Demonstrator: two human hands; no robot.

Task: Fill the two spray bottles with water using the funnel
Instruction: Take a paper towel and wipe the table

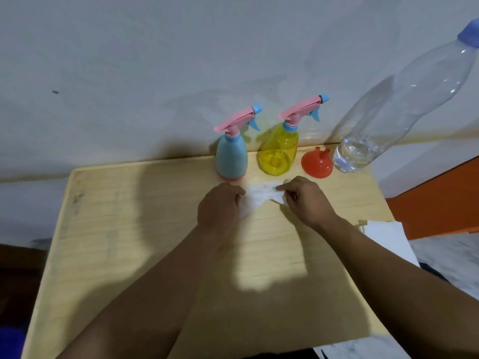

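Both my hands work a white tissue at the centre of the wooden tabletop point(129, 242).

Upper right of the frame, a clear water bottle point(404, 104) stands nearly empty; left of it along the far edge sit the yellow spray bottle point(278, 151), the blue spray bottle point(231, 159) and the upturned red funnel point(316, 164). My left hand point(220, 206) and right hand point(308, 200), fingers curled, pinch the crumpled tissue point(259, 194) between them.
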